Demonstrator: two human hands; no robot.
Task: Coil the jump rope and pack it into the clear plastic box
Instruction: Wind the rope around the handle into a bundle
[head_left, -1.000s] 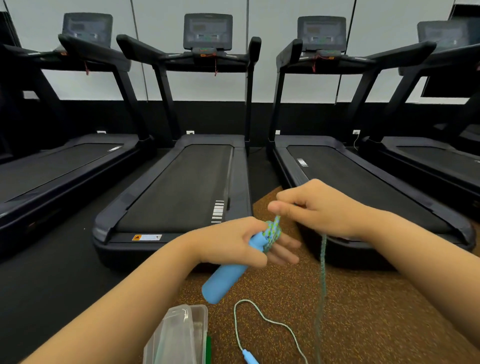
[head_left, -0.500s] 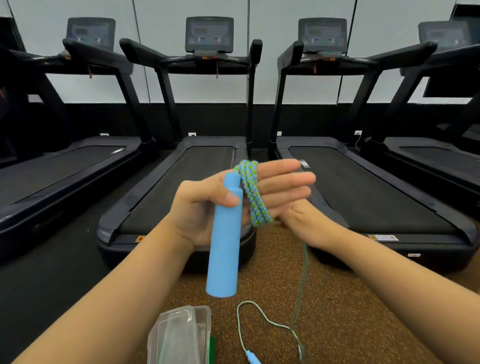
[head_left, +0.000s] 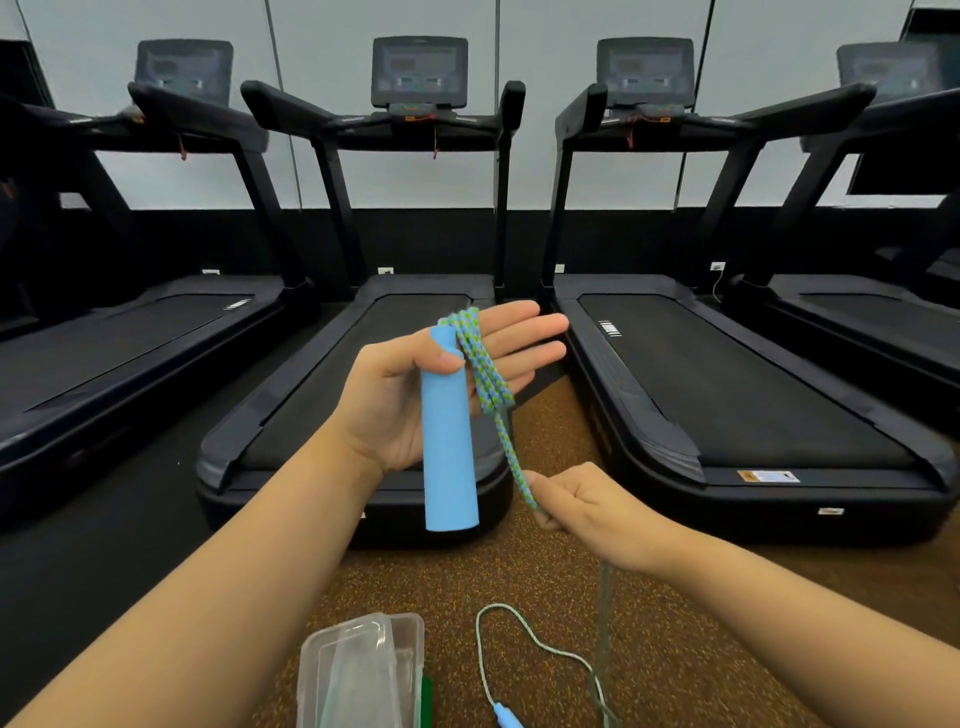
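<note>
My left hand is raised palm-up, its thumb pinning an upright blue jump rope handle against the palm, fingers stretched out. Loops of the blue-green braided rope lie around those fingers. From the loops the rope runs down to my right hand, which pinches it lower and to the right. Below that hand the rope hangs to the floor, where a slack loop leads to the second blue handle at the bottom edge. The clear plastic box lies on the floor at bottom centre.
I stand on brown speckled rubber flooring. Black treadmills stand in a row ahead, their rear ends close to my hands. A green item lies beside the box.
My left hand rose and turned palm-up with the handle upright. My right hand came from behind the left hand's fingers down and right, drawing the rope taut below the loops.
</note>
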